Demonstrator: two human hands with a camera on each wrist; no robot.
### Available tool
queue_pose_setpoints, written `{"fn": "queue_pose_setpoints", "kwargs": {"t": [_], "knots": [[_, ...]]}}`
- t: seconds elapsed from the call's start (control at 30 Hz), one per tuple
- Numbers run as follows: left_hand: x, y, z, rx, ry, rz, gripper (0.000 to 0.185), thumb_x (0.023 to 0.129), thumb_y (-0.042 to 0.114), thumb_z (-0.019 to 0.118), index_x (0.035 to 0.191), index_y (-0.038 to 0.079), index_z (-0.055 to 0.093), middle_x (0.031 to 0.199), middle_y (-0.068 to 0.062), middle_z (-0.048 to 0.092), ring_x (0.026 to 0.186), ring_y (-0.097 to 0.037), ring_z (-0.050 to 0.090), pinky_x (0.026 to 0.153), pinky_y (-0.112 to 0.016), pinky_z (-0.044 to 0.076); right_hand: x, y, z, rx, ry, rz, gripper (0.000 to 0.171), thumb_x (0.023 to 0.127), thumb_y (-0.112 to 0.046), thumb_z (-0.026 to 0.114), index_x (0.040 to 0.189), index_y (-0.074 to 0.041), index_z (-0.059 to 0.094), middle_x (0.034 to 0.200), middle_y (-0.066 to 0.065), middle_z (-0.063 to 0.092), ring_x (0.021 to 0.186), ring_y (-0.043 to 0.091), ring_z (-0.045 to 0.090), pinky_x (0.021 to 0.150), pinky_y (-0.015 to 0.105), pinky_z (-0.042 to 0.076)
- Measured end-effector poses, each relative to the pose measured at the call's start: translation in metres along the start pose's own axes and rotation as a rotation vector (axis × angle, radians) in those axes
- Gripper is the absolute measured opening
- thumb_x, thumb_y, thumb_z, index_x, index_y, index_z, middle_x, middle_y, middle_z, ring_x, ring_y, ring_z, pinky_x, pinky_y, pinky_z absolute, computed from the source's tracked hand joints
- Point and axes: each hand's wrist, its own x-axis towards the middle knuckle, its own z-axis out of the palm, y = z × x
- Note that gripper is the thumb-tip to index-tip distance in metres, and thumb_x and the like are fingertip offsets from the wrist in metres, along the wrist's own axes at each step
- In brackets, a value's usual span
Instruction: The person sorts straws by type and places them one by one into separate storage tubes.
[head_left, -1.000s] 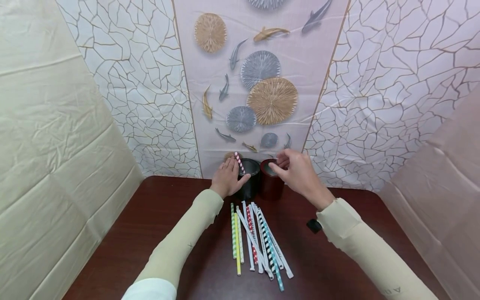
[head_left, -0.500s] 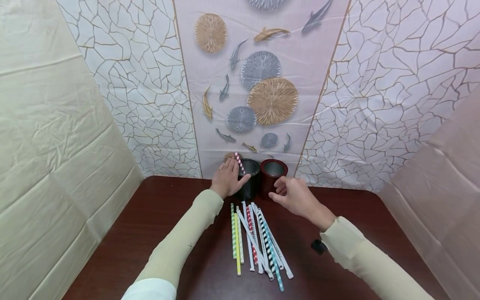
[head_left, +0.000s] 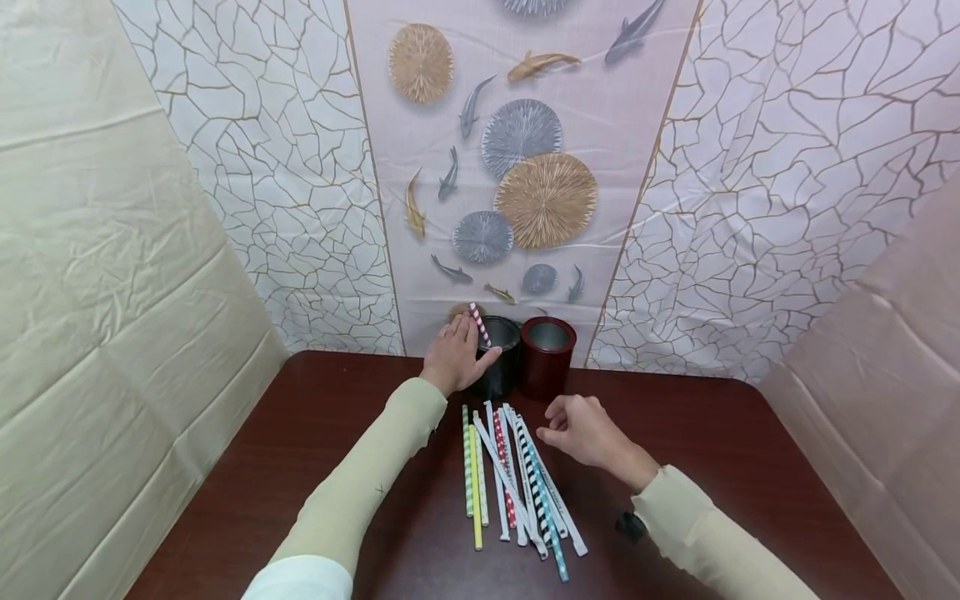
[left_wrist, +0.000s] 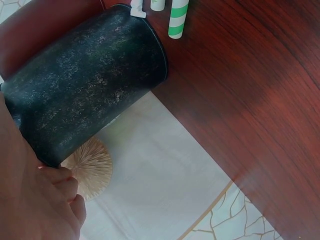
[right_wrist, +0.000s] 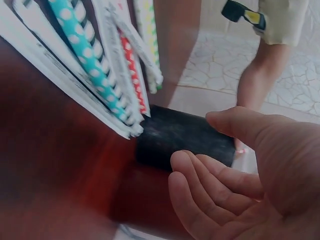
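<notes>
My left hand [head_left: 453, 357] holds the black cylindrical container [head_left: 498, 379] at its left side near the rim, thumb in front and fingers round the back. Inside it a pink-and-white striped straw [head_left: 478, 323] stands tilted to the left. Touching or very close on the right is a dark red cylindrical container [head_left: 543, 371], its mouth facing up. Several paper straws lie in a loose bunch in front, among them a yellow straw [head_left: 475, 492], a black-and-white striped straw [head_left: 532, 475] and a teal dotted straw [right_wrist: 82, 47]. Just right of their far ends hovers my right hand [head_left: 588, 433], fingers loosely bent, holding nothing.
The dark wooden table [head_left: 337, 433] ends at a patterned cloth backdrop [head_left: 480, 167] right behind both containers. Cloth screens also stand at the left and right. Some straws, such as one white-wrapped straw [head_left: 558, 492], lie crossed or overlapping.
My right hand has come down and toward me from above the red container's mouth to beside the straws' far ends. The left hand, containers and straws have stayed in place.
</notes>
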Motion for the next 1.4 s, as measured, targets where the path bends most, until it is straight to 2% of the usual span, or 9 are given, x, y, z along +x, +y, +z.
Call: {"fn": "queue_pose_setpoints", "kwargs": {"t": [0.27,0.57,0.93,1.17,1.4], "knots": [[-0.001,0.000,-0.002,-0.006,-0.003,-0.003,0.091,0.109,0.070,0.018,0.168,0.001,0.017,0.177,-0.016,0.019,0.166,-0.029,0.019,0.135,-0.042,0.020,-0.008,0.017,0.029,0.035,-0.024,0.053,0.021,0.090,-0.014,0.084,0.101,0.000,0.074,0.084,0.003,0.075,0.074,0.007,0.067,0.064,0.023,0.057],[-0.001,0.001,-0.003,-0.001,-0.009,0.002,0.092,0.109,0.070,0.018,0.168,0.000,0.016,0.177,-0.017,0.018,0.166,-0.029,0.019,0.135,-0.042,0.020,-0.019,0.028,0.053,0.111,-0.037,0.068,0.019,0.090,-0.013,0.083,0.099,0.001,0.073,0.082,0.002,0.073,0.069,0.007,0.063,0.061,0.022,0.052],[-0.003,0.002,-0.003,0.003,-0.015,-0.005,0.091,0.109,0.070,0.018,0.169,0.001,0.015,0.178,-0.016,0.016,0.166,-0.028,0.017,0.135,-0.041,0.019,-0.014,0.029,0.062,0.112,-0.031,0.086,0.017,0.090,-0.014,0.084,0.087,-0.005,0.069,0.069,-0.001,0.063,0.058,0.008,0.054,0.056,0.021,0.045],[-0.002,0.001,-0.004,0.004,-0.015,-0.007,0.091,0.109,0.070,0.018,0.169,0.001,0.016,0.178,-0.016,0.016,0.166,-0.028,0.018,0.135,-0.041,0.019,-0.005,0.029,0.062,0.116,-0.090,0.096,0.029,0.092,-0.018,0.082,0.068,-0.011,0.068,0.053,-0.007,0.050,0.048,0.007,0.043,0.050,0.022,0.038],[-0.004,0.002,-0.003,-0.022,0.000,0.004,0.090,0.109,0.069,0.021,0.168,0.000,0.019,0.177,-0.017,0.018,0.166,-0.030,0.019,0.135,-0.042,0.020,-0.001,0.028,0.062,0.126,-0.121,0.144,0.026,0.091,-0.017,0.083,0.067,-0.010,0.075,0.057,-0.005,0.062,0.052,0.009,0.054,0.052,0.025,0.045]]}}
